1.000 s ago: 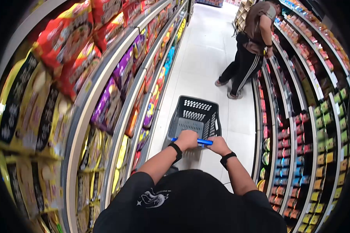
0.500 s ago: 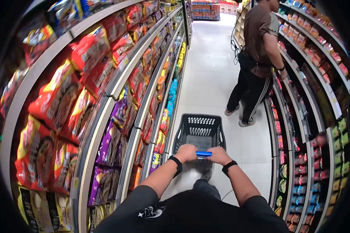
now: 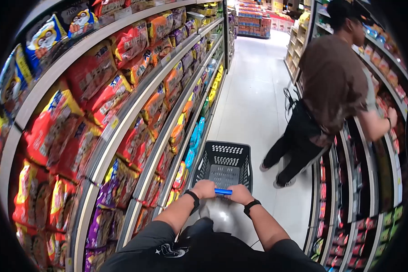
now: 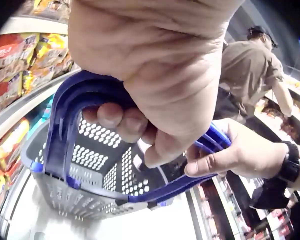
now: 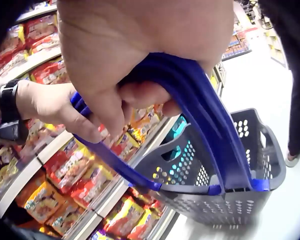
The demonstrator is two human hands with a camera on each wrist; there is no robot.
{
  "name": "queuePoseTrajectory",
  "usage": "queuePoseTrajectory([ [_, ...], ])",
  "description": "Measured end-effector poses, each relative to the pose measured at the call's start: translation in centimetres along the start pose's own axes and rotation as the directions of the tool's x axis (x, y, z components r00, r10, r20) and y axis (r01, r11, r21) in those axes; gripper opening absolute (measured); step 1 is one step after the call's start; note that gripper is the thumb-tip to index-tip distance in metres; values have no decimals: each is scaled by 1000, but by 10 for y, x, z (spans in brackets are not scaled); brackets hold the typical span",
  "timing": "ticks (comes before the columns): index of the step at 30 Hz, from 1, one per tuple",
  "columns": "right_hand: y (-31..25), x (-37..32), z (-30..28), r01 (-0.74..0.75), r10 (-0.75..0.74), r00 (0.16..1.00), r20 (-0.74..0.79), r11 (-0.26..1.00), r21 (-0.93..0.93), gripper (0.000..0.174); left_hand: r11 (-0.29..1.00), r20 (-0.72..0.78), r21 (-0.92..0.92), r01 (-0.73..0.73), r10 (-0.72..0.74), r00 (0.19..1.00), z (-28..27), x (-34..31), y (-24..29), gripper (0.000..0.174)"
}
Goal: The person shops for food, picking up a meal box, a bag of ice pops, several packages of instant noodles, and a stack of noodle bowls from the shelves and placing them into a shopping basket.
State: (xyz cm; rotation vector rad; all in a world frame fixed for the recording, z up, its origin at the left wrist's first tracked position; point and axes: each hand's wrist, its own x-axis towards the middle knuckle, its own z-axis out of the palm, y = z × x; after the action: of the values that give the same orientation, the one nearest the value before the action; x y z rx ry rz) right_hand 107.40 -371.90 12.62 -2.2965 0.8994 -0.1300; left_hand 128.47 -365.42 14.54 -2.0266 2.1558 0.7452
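A grey perforated basket (image 3: 223, 174) hangs low in front of the body, and no goods show inside it. Its blue handle (image 3: 223, 191) is held from both ends. The left hand (image 3: 205, 189) grips one end, its fingers curled under the bar in the left wrist view, where the blue handle (image 4: 65, 125) fills the centre. The right hand (image 3: 240, 194) grips the other end; in the right wrist view its fingers wrap round the blue handle (image 5: 205, 115). Both wrists wear black bands.
Shelves of red, yellow and purple packets (image 3: 95, 86) line the left side. At the right, close by, a person in a brown shirt (image 3: 333, 81) stands against more shelves, an arm reaching to them. A white floor aisle (image 3: 251, 86) runs ahead between.
The view has moved forward along the aisle, so the person at the right looks nearer and has raised an arm toward the shelf. Both hands have kept their grip on the handle.
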Motion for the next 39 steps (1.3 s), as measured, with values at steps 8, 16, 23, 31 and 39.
queuePoseTrajectory([
  [8,66,149,-62,-56,56,998,-25,998,-3,26,992,-32,-65,-112,110,993,-77,158,-65,25],
  [16,123,282,-134,-97,98,995,9,991,-93,28,983,67,-62,-173,177,982,-155,310,-113,28],
  [23,200,403,-203,-89,84,995,-53,990,-114,26,988,104,-20,-153,154,983,-237,446,-135,29],
  [31,295,550,-303,-42,37,998,-57,995,-88,29,995,179,39,-97,88,980,-321,626,-156,32],
  [39,369,681,-373,2,-11,996,-92,996,-94,28,995,190,6,-104,101,977,-396,767,-190,35],
])
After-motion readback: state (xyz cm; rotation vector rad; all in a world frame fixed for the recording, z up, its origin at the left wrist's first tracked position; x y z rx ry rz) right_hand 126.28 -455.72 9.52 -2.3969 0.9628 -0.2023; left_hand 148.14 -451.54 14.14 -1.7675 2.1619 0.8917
